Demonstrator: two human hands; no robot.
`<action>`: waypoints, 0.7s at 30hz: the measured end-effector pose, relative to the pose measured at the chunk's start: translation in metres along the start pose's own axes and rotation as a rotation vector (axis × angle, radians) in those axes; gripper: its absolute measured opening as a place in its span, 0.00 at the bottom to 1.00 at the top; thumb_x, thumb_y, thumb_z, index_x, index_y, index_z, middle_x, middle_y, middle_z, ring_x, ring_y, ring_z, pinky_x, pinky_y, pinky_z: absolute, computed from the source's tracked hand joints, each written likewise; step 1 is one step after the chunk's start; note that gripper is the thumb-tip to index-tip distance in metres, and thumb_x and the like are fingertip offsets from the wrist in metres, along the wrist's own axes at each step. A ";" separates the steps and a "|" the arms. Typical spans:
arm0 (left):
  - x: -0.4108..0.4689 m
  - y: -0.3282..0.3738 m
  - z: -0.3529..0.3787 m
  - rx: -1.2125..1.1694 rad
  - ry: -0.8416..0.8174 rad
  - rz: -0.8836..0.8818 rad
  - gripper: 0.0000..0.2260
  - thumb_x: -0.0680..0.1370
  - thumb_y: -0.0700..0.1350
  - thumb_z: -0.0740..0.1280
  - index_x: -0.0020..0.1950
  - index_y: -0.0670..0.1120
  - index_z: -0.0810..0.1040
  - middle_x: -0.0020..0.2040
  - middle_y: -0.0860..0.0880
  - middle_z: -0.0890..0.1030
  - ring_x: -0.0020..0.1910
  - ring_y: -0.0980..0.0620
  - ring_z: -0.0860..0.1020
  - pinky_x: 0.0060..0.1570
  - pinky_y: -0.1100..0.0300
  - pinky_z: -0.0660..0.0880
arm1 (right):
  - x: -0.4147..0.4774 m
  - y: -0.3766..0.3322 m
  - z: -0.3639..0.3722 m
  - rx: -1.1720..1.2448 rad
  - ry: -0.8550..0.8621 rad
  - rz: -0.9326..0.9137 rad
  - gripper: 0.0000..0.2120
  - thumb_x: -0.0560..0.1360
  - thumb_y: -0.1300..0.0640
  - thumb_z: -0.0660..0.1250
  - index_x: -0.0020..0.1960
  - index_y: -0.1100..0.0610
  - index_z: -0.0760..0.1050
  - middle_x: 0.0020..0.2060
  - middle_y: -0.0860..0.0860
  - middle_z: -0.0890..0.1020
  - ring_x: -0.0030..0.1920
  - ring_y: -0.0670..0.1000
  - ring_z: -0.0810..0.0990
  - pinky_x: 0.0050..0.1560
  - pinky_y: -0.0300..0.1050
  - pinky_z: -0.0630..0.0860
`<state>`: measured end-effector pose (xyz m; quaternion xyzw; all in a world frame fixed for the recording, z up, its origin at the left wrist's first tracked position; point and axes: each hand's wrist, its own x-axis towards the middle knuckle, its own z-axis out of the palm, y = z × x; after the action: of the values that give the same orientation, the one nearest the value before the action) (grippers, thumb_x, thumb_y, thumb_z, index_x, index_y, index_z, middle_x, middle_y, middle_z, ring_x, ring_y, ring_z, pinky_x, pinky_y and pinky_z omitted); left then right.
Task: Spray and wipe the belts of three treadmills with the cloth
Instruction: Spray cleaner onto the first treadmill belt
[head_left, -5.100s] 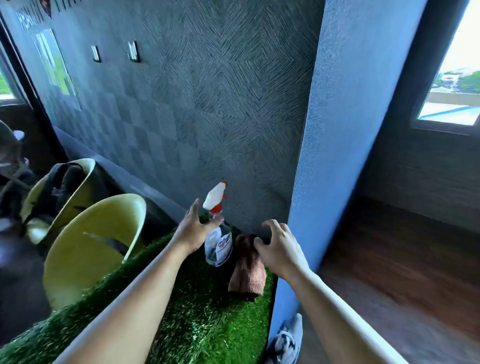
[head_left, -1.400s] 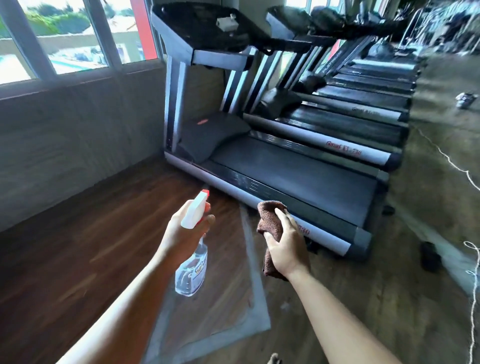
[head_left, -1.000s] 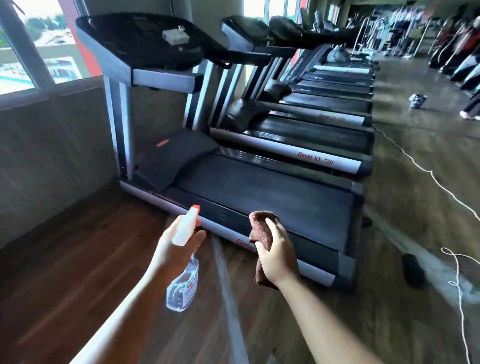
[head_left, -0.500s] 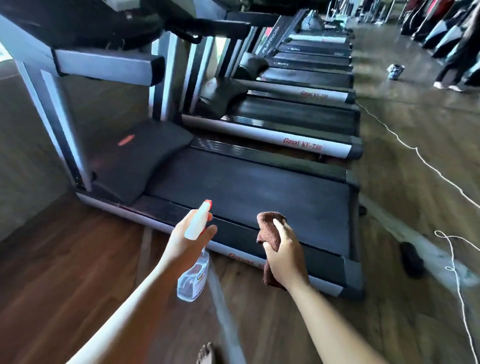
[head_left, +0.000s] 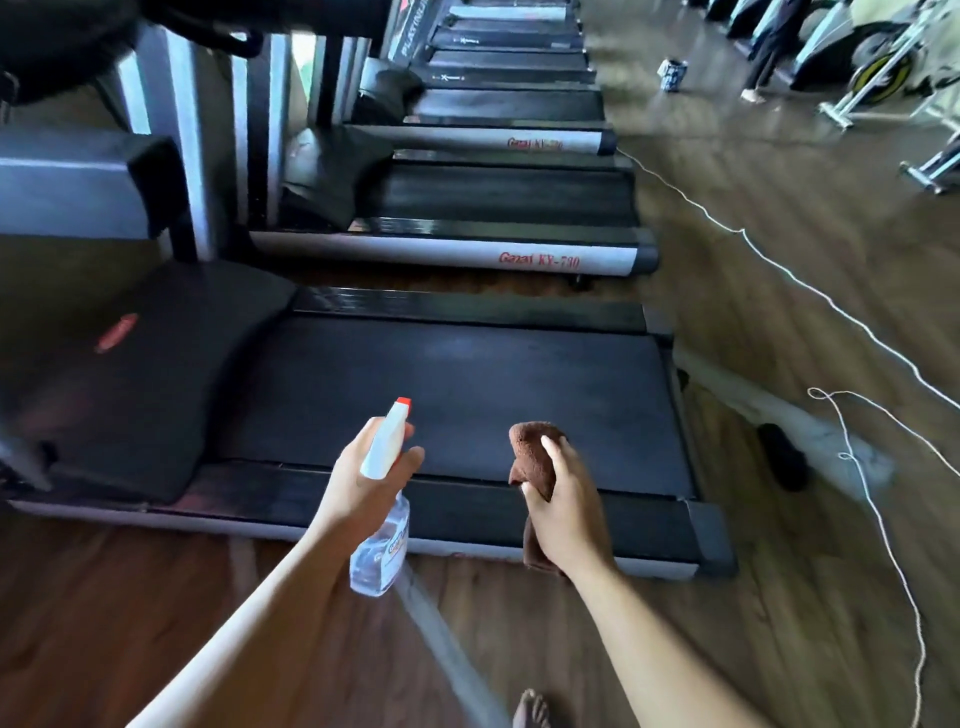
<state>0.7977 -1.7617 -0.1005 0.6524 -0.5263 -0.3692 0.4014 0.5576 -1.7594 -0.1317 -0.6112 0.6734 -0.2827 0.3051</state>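
Gripping bottle in left hand, cloth in right hand, both over near belt

White cord across wooden floor

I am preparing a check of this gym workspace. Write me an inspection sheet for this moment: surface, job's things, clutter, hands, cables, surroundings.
Surface: nearest treadmill belt, black, nothing lying on it.
Job's things: spray bottle, nozzle pointing toward that belt; brown cloth, bunched; second belt and third belt lie beyond.
Clutter: dark object on the floor by the treadmill's end; small container far off.
Hands: left hand grips the bottle; right hand grips the cloth.
Cables: white cord runs loose across the floor, looping near the treadmill.
Surroundings: wooden floor; exercise bike; a person standing far away.
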 end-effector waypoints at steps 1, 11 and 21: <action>0.011 -0.003 0.000 -0.008 -0.009 -0.008 0.07 0.76 0.48 0.72 0.50 0.55 0.77 0.38 0.54 0.80 0.36 0.52 0.78 0.43 0.51 0.76 | 0.011 0.002 0.004 0.000 0.000 0.008 0.30 0.77 0.59 0.68 0.76 0.53 0.63 0.77 0.49 0.62 0.75 0.48 0.63 0.69 0.32 0.55; 0.133 -0.045 0.021 -0.028 -0.039 -0.116 0.10 0.72 0.54 0.70 0.50 0.55 0.78 0.40 0.53 0.81 0.37 0.53 0.78 0.44 0.53 0.76 | 0.137 0.026 0.052 0.007 -0.006 0.072 0.30 0.78 0.60 0.68 0.77 0.53 0.62 0.78 0.50 0.61 0.76 0.49 0.62 0.66 0.30 0.54; 0.227 -0.093 0.030 -0.048 -0.040 -0.207 0.11 0.72 0.55 0.70 0.54 0.60 0.78 0.49 0.57 0.83 0.40 0.50 0.80 0.49 0.45 0.78 | 0.229 0.048 0.108 0.024 -0.037 0.145 0.30 0.79 0.59 0.67 0.77 0.51 0.62 0.79 0.47 0.58 0.74 0.49 0.64 0.66 0.35 0.59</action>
<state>0.8461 -1.9779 -0.2106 0.6858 -0.4552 -0.4340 0.3662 0.5930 -1.9842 -0.2535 -0.5622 0.7068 -0.2565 0.3443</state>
